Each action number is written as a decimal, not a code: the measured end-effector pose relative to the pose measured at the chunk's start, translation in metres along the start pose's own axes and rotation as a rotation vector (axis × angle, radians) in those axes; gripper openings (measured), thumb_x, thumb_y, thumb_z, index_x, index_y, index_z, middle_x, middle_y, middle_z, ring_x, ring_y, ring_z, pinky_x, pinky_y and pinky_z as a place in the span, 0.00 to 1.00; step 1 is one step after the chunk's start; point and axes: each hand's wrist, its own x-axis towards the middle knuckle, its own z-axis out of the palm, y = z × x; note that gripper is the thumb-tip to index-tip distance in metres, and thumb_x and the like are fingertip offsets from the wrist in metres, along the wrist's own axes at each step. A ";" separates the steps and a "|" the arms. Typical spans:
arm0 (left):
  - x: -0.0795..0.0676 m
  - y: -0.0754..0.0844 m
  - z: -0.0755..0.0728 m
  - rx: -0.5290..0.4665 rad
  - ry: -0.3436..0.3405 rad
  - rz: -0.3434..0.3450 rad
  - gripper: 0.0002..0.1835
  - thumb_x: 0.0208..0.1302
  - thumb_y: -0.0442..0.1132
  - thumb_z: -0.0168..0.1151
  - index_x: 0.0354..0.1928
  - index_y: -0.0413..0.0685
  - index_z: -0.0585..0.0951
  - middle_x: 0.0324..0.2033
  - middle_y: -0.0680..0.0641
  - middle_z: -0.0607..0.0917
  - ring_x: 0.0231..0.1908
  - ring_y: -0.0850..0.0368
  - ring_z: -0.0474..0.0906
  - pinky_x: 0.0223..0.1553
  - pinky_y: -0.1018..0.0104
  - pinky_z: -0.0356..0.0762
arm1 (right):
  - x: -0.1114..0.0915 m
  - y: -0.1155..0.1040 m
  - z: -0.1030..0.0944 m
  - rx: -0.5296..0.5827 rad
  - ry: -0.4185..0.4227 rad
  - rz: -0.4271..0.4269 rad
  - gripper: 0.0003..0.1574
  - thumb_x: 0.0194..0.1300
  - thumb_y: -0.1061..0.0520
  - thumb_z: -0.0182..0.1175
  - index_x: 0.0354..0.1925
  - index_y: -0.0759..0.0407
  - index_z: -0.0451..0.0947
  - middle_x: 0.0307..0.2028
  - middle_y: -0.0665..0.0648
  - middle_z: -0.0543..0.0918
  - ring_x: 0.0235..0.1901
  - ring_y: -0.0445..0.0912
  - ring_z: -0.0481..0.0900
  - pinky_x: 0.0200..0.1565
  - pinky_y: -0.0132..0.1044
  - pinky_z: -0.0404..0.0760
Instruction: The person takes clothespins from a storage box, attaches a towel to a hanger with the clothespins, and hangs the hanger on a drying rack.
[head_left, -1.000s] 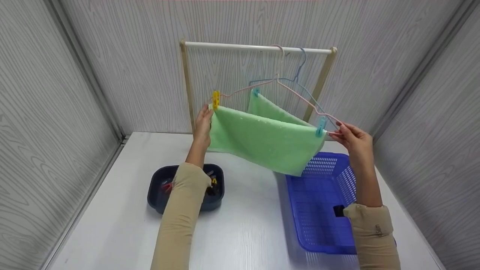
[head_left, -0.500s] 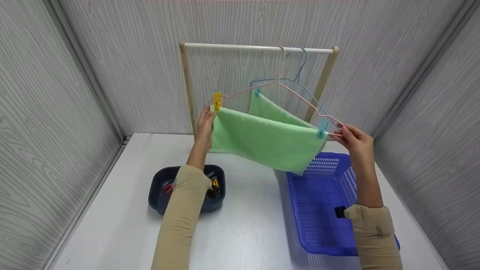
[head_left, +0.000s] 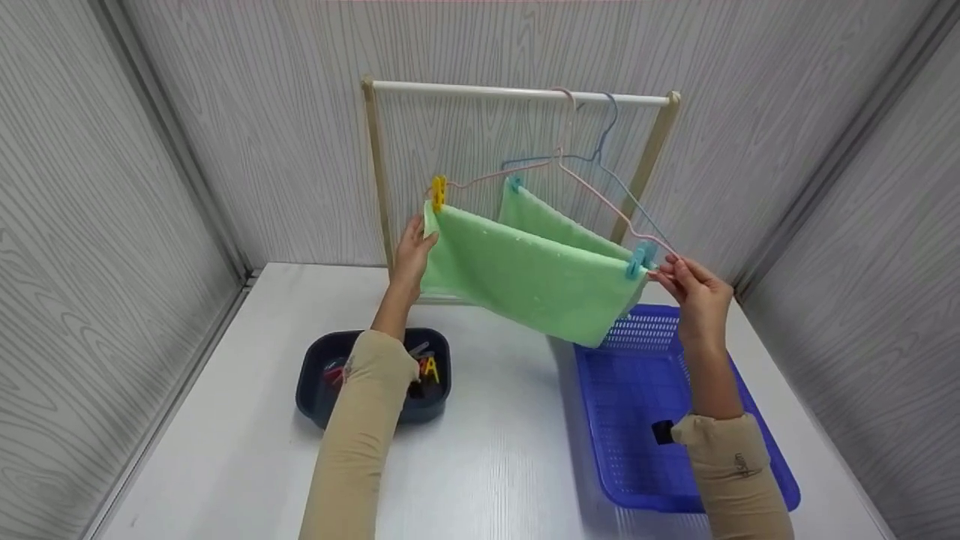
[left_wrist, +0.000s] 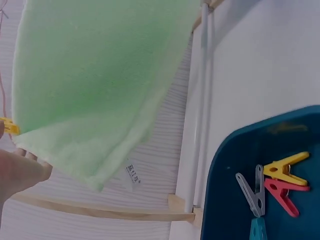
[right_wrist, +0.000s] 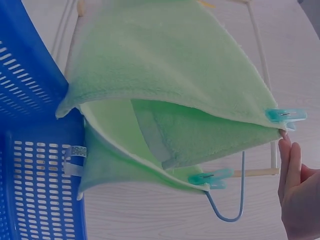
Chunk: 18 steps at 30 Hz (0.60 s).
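Note:
A light green towel [head_left: 517,270] hangs from a pink wire hanger [head_left: 592,193], fixed by a yellow clothespin [head_left: 439,193] at its left corner and a teal clothespin [head_left: 636,262] at its right. My left hand [head_left: 410,259] pinches the towel's left edge just below the yellow clothespin, thumb in front and fingers behind. Between thumb and fingertips, my right hand [head_left: 701,300] pinches the right end of the pink hanger, beside the teal clothespin. Behind, a second green towel [head_left: 540,216] hangs on a blue hanger [head_left: 625,187]; teal clothespins hold it, one of them [right_wrist: 212,177] clear in the right wrist view.
Both hangers hook over the white rod [head_left: 465,90] of a wooden-legged rack. A dark blue tub [head_left: 315,409] with several clothespins, including a yellow one [left_wrist: 287,169], stands under my left forearm. A blue perforated basket [head_left: 622,450] stands at the right, beneath the towel's lower corner.
My right hand has moved slightly left and down with the hanger's right end. The yellow-pinned corner has risen a little, and the left hand keeps to the towel's edge.

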 end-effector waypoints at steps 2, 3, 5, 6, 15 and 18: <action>-0.002 -0.003 0.000 0.064 0.013 0.009 0.33 0.69 0.36 0.50 0.71 0.45 0.48 0.69 0.48 0.52 0.67 0.56 0.43 0.64 0.63 0.47 | -0.001 0.007 0.002 0.012 0.014 -0.010 0.11 0.62 0.69 0.55 0.40 0.78 0.77 0.28 0.66 0.80 0.28 0.51 0.82 0.38 0.37 0.78; -0.003 -0.004 0.000 0.090 0.021 0.014 0.34 0.68 0.35 0.51 0.71 0.45 0.48 0.69 0.48 0.52 0.67 0.56 0.43 0.64 0.62 0.47 | -0.001 0.011 0.003 0.021 0.026 -0.011 0.11 0.62 0.69 0.54 0.39 0.78 0.77 0.28 0.66 0.80 0.28 0.51 0.82 0.38 0.37 0.78; -0.006 -0.007 0.001 0.131 0.034 0.028 0.35 0.67 0.34 0.53 0.71 0.43 0.49 0.69 0.48 0.53 0.67 0.56 0.42 0.64 0.62 0.48 | 0.000 0.017 0.005 0.053 0.037 -0.008 0.10 0.62 0.70 0.53 0.39 0.78 0.77 0.28 0.67 0.80 0.27 0.51 0.82 0.38 0.39 0.79; -0.007 -0.007 0.001 0.143 0.036 0.033 0.36 0.66 0.34 0.54 0.71 0.43 0.49 0.69 0.48 0.53 0.68 0.56 0.42 0.64 0.62 0.47 | 0.000 0.020 0.005 0.063 0.042 -0.004 0.10 0.62 0.70 0.53 0.38 0.78 0.78 0.28 0.67 0.80 0.27 0.51 0.82 0.38 0.39 0.78; -0.017 -0.014 0.002 0.192 0.018 0.088 0.35 0.64 0.30 0.55 0.69 0.38 0.51 0.68 0.44 0.55 0.67 0.52 0.44 0.63 0.64 0.51 | 0.004 0.037 0.004 0.023 0.047 0.030 0.13 0.63 0.71 0.52 0.45 0.80 0.73 0.29 0.65 0.80 0.29 0.51 0.82 0.41 0.38 0.77; -0.019 -0.017 0.002 0.199 0.013 0.097 0.35 0.63 0.28 0.55 0.68 0.36 0.52 0.67 0.41 0.56 0.67 0.51 0.46 0.62 0.65 0.53 | 0.006 0.042 0.003 0.009 0.046 0.028 0.17 0.64 0.71 0.51 0.49 0.82 0.69 0.31 0.64 0.81 0.30 0.49 0.82 0.42 0.38 0.77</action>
